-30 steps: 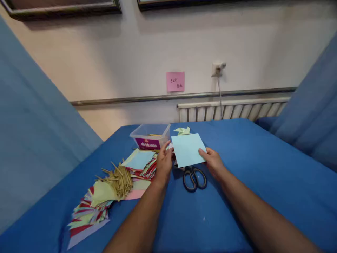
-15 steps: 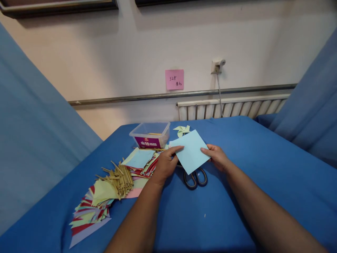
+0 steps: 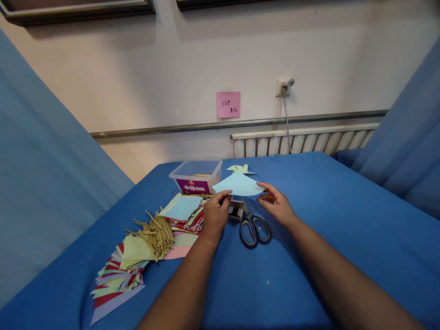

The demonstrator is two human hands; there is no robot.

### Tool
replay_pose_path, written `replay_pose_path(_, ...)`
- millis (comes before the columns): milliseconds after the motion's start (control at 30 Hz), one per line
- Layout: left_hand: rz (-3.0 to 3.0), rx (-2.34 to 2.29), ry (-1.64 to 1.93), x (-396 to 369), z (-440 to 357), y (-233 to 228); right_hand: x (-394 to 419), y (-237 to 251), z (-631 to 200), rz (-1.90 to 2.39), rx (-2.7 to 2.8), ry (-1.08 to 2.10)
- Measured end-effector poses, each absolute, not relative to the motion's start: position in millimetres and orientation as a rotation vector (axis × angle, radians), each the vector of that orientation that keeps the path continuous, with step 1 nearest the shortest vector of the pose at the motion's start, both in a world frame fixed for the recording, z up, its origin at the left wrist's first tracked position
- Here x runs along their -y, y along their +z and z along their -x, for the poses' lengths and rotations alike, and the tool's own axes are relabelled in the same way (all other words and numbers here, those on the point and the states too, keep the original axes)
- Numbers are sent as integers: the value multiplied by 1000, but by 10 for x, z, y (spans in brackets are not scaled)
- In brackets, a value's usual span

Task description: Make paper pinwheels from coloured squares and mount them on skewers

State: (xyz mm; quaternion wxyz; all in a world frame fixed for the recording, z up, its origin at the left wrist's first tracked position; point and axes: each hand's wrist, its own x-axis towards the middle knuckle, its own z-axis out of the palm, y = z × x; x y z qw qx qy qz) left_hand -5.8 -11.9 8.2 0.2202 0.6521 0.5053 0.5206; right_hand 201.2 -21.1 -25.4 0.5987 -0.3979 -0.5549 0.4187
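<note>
A light blue sheet of paper [image 3: 239, 184] is held up over the table, seen as a low triangle with a curved lower edge; whether it is folded or only bent I cannot tell. My left hand [image 3: 217, 214] pinches its left corner between thumb and fingers. At the right corner, the fingers of my right hand [image 3: 277, 204] are closed on the paper. Below lie black-handled scissors [image 3: 253, 227], blades pointing away. Beside the blades is a small open box [image 3: 236, 210] with something dark in it. Behind the sheet rests a pale green paper pinwheel [image 3: 242, 169].
A clear plastic box [image 3: 215, 176] with a purple label stands at the back left. Nearer are a stack of coloured paper [image 3: 182, 208], a heap of thin wooden sticks [image 3: 158, 236] and a fan of coloured sheets [image 3: 118, 275]. Blue curtains [image 3: 44, 174] flank the blue-covered table [image 3: 309, 284].
The blue sheet went from a flat diamond facing me to a low triangular shape. My right hand shifted slightly left along with its corner. The scissors' blades and small box came into view.
</note>
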Motion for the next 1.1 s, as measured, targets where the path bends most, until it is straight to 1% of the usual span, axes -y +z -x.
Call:
replay_pose_path(167, -1805, -1244, 1293, 181, 4, 96, 200, -258, -2021, 1052, 1310, 800)
replay_pose_path(300, -1645, -1190, 1223, 146, 38, 144, 214, -189, -2060, 1053, 1289, 761)
replay_pose_path(400, -1644, -1183, 1203, 120, 71, 183, 219, -168, -2056, 1040, 1268, 770)
replay_pose_path(633, -1565, -1283, 1266, 136, 88, 208, 199, -161, -2101, 1149, 1278, 724)
replay_pose_path(800, -1405, -1206, 1292, 127, 91, 207, 142, -203, -2158, 1164, 1187, 805)
replay_pose_path(967, -1296, -1101, 1210, 148, 70, 218, 138, -211, -2166, 1214, 1162, 711)
replay_pose_path(1100, -1342, -1189, 1295, 134, 78, 194, 165, -179, -2142, 1226, 1135, 645)
